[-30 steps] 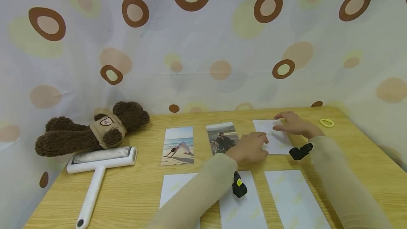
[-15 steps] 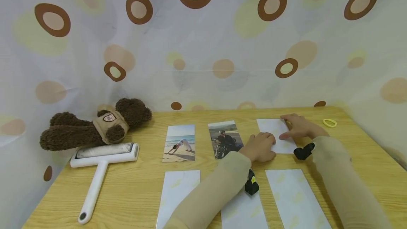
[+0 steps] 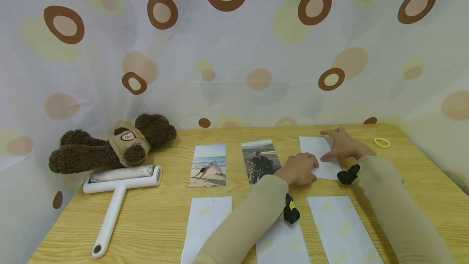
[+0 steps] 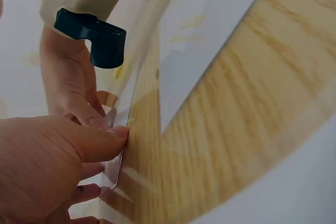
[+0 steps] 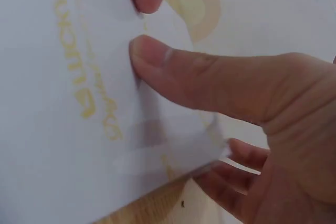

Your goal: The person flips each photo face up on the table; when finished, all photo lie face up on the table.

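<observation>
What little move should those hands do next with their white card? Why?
I'd guess: gently turn the white card over. The left hand and right hand are both at its edges, and its white side faces up, while the beach photo and motorbike photo in its row show their pictures.

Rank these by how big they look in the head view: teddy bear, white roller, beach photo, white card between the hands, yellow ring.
1. Teddy bear
2. White roller
3. Beach photo and white card: too alike to rank, card partly covered
4. Yellow ring
</observation>
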A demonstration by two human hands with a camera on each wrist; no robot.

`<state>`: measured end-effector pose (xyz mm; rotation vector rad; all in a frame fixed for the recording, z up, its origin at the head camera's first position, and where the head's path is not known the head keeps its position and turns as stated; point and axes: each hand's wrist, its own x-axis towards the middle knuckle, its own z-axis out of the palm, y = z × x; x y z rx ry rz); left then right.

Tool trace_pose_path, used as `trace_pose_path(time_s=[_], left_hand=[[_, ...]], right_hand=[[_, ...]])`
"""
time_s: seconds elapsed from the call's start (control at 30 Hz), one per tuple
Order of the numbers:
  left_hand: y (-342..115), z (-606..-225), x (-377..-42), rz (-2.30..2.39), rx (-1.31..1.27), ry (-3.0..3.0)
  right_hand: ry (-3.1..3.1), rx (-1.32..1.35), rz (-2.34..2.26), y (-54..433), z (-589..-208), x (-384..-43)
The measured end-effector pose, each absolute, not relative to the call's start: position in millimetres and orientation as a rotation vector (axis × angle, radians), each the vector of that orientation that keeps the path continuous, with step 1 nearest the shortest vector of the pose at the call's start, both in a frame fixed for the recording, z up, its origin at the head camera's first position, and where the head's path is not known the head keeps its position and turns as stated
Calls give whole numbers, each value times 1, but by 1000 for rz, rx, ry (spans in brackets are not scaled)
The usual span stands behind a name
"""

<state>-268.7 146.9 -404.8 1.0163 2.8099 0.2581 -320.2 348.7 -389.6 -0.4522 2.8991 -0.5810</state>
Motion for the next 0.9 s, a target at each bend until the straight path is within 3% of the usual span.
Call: trace_pose_path(time_s=[0.33,0.53,0.9], left_hand=[[148,-398,-268,629,584,2917],[147,-403,-273,966,368,2844],[143,-381,-257,1372,602,2658]], right_hand=[[2956,-297,-785,347,-393,-324],[2938,-344,-907,347,-390,-320],[2865,-453,-970,337,-385,-309]])
